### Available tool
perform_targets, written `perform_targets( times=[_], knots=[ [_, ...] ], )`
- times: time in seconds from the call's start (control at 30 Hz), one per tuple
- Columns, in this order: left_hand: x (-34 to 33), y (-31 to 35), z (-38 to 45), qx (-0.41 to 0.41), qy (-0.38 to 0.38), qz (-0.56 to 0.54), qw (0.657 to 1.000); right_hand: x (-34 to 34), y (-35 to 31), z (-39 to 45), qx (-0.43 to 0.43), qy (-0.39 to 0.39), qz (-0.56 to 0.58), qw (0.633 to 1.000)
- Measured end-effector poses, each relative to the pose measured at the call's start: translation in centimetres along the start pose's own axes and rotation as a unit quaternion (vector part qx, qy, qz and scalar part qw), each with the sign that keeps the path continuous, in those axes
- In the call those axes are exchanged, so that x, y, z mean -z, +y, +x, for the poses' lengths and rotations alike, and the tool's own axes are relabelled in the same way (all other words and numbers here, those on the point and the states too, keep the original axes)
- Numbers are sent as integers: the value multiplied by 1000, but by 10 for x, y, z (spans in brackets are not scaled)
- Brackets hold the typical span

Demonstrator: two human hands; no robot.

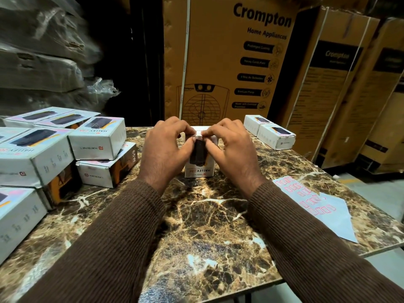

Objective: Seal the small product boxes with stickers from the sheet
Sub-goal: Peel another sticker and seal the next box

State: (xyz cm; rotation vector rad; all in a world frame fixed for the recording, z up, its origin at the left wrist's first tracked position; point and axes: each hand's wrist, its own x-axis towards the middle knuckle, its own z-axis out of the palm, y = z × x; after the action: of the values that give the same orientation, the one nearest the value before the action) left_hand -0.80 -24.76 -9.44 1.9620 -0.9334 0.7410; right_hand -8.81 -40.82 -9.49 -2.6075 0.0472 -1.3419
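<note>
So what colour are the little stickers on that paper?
Pink outlines on a pale blue sticker sheet, seen in the head view.

Box stacks (65,149) crowd the left; table (207,215) lies open between the sleeves.

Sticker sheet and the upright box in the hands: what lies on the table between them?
Only bare marble tabletop between the sticker sheet and upright box, in the head view.

A brown marbled table (196,215) carries stacked white boxes (96,138) at nine o'clock, one upright box (200,169) at centre, two boxes (270,132) at one o'clock, and a sticker sheet (323,206) at three o'clock.
</note>
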Motion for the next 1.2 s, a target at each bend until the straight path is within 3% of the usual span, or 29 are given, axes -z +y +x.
perform_targets(
  times=[1.2],
  knots=[
    [0, -2, -1, -4, 2, -7, 1000, -4, 2, 2, -37, 0, 87, 996]
  ],
)
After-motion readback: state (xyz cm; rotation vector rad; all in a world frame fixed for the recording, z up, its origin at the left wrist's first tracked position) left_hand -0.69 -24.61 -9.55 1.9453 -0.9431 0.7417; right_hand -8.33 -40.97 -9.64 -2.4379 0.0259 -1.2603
